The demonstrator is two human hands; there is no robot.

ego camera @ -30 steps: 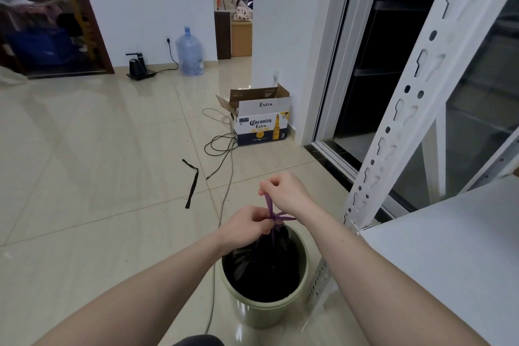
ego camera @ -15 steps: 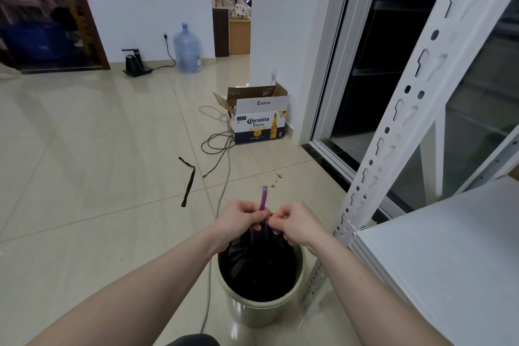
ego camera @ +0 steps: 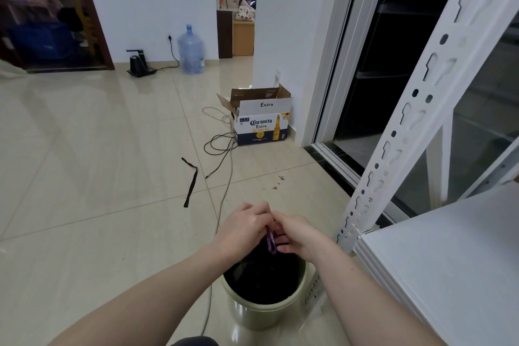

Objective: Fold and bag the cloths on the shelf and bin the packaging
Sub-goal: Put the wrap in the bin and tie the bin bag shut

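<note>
Purple drawstring [ego camera: 271, 241] is pinched between the two hands directly over the mouth of the bin. The left hand [ego camera: 243, 229] is curled round the upper part of the string, its fingers [ego camera: 262, 212] bent inward and hiding where the tie begins. The right hand [ego camera: 295, 236] is clenched on the same string from the other side, its fingertips [ego camera: 280, 239] touching the loop. Both hands meet knuckle to knuckle, so neither is clearly nearer; the string lies between them.

A short purple loop is seen hanging just below the fingers, its long axis running nearly straight down toward the black bag [ego camera: 262, 278] beneath. The bag sits inside the pale green bin [ego camera: 252, 314], its gathered neck drawn up to the fingers and its body filling the bin below them. Whether a knot has been completed cannot be told, since the crossing point is covered by the hands.

The step in hand is judged to be the tying of the bag's neck. The coming move is likely to turn on the two ends being pulled apart sideways, away from each other, while the bag is kept directly under the fingers. A slip of either pinch could let the neck fall open.

To the right of the fingers, the white shelf [ego camera: 449, 267] is seen bare where visible.
</note>
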